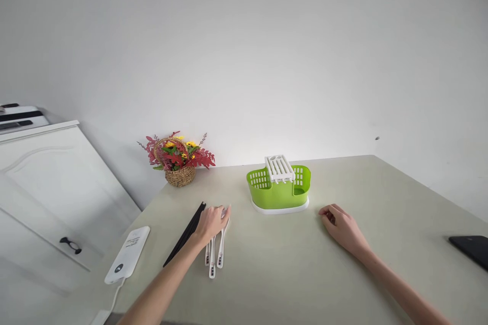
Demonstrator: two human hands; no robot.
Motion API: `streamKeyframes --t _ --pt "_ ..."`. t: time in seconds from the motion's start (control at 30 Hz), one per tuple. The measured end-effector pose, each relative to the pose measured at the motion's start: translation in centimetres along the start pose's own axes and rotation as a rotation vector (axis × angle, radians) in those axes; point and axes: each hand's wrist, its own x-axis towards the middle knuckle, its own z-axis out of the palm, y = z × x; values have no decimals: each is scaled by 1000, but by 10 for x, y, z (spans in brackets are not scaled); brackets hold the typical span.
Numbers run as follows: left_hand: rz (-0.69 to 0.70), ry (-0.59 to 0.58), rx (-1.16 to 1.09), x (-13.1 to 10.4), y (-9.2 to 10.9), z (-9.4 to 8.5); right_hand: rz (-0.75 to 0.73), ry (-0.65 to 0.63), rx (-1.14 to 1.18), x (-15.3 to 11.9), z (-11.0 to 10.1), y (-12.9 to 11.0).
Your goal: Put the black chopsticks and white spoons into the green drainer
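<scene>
My left hand (pixel 212 222) is over the upper ends of several white spoons (pixel 212 264), its fingers curled down around them; their handles point toward me. Just left of it lie black chopsticks (pixel 185 236), side by side at a slant. My right hand (pixel 338 219) rests on the table with its fingers curled in, and nothing shows in it. Between and beyond the hands stands a green basket (pixel 280 195) on a white base, with a white slotted rack (pixel 280 168) across its middle.
On the table (pixel 274 274) are a flower basket (pixel 180 176) at the back left, a white corded device (pixel 128 254) at the left and a black phone (pixel 470 250) at the right edge. A white cabinet (pixel 57 188) stands at the left.
</scene>
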Motion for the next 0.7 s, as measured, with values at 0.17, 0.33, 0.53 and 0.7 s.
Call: streamKeyframes --t 0.17,0.33,0.53,0.7 --pt "88 61 3 -2 1 -7 -26 14 15 2 2 -1" --pt "172 182 13 4 3 -19 -34 24 30 3 2 0" --pt "146 494 -149 36 35 -56 -33 20 43 3 1 0" --pt "194 632 -366 59 107 -108 -35 27 49 3 0 -3"
